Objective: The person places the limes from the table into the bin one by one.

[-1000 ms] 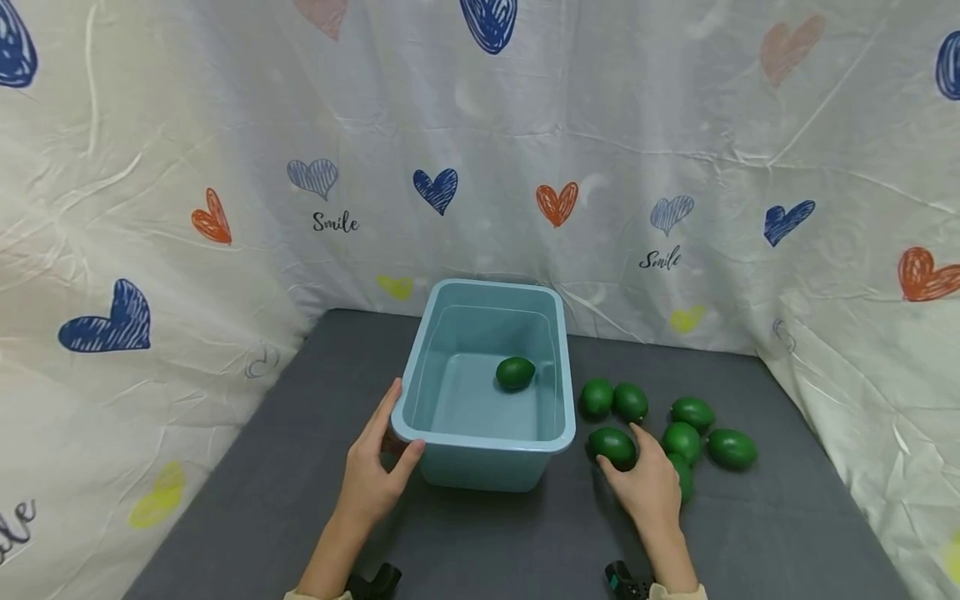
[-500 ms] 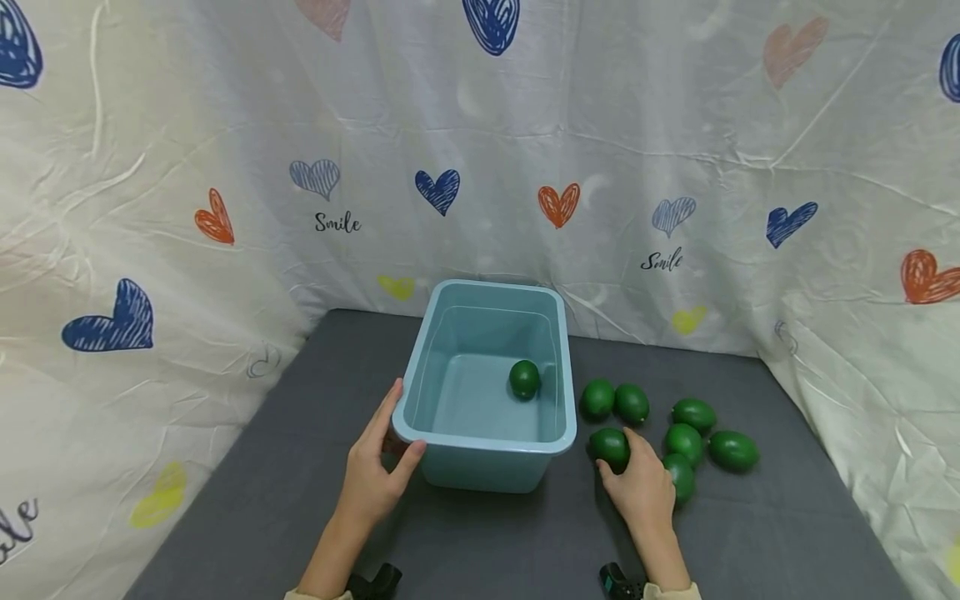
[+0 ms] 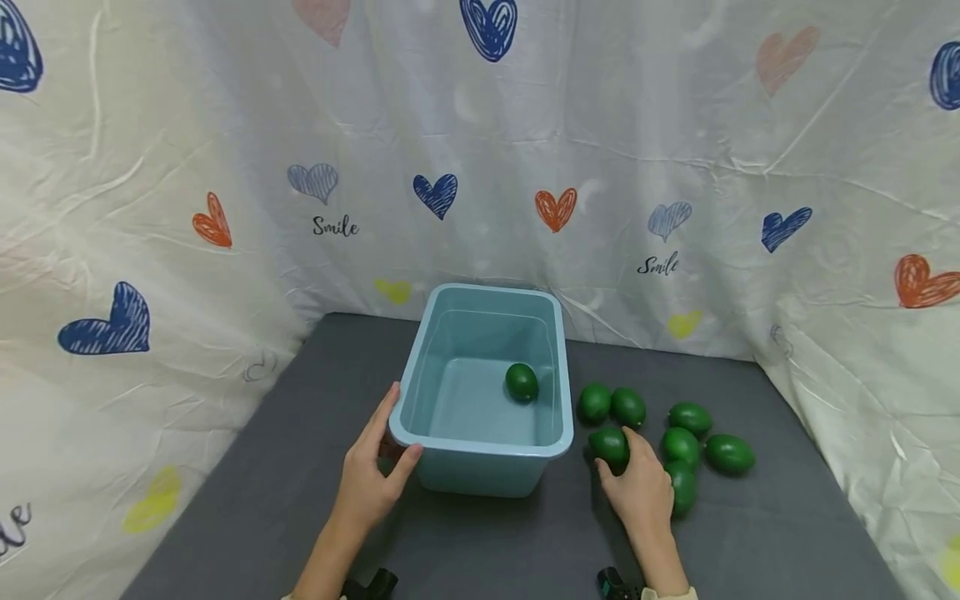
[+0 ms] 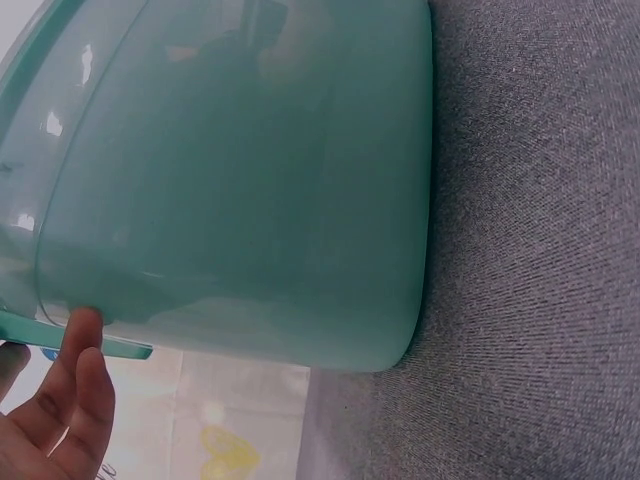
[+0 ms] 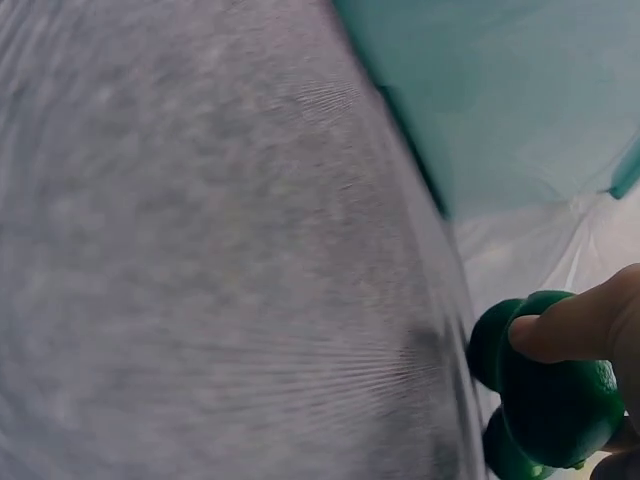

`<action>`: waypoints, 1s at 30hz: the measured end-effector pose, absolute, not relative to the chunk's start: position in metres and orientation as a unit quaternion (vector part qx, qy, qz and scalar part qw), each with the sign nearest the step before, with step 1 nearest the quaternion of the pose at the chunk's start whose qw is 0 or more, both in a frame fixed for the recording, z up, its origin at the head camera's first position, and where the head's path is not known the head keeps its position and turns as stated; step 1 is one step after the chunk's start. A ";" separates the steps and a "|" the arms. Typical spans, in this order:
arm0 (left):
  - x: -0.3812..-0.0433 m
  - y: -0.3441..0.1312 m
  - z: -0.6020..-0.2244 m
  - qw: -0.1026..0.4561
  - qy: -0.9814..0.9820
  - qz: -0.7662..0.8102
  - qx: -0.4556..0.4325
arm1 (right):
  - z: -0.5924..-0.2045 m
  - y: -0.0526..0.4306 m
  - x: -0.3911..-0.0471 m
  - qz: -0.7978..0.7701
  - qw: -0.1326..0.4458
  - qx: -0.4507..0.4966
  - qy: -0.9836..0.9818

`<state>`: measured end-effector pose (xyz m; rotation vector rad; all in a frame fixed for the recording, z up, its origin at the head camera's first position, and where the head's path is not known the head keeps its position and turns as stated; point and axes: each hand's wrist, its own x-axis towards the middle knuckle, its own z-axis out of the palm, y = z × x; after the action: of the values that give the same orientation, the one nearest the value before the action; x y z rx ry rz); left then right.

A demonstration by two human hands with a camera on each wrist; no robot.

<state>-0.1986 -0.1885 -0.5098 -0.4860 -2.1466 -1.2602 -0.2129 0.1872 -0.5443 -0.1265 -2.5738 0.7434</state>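
Lime (image 3: 608,448) sits just right of the blue bin (image 3: 480,471), with the thumb and fingers of the person's right hand (image 3: 639,483) clamped on it; whether it touches the table (image 3: 795,533) cannot be told. The left hand (image 3: 371,477) grips the bin at its near left corner, thumb and fingers set around the rim. Another lime (image 3: 521,382) lies inside the bin, toward the right wall. Two limes (image 3: 628,407) lie side by side just beyond the held one, and four limes (image 3: 680,447) cluster farther right.
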 end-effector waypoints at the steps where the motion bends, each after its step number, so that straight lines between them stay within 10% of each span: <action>1: -0.199 -0.188 -0.510 0.297 -0.809 -0.473 -0.185 | -0.543 0.188 -0.213 0.270 0.236 -0.043 -0.932; 18: -0.198 -0.188 -0.510 0.295 -0.809 -0.476 -0.178 | -0.486 0.190 -0.222 0.274 0.343 0.003 -0.899; 30: -0.198 -0.188 -0.509 0.299 -0.806 -0.477 -0.182 | -0.457 0.185 -0.231 0.359 0.302 -0.022 -0.883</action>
<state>-0.1983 -0.1876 -0.5094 -0.4832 -2.1413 -1.2672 -0.2306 0.1848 -0.4573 -0.0584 -2.3411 0.9521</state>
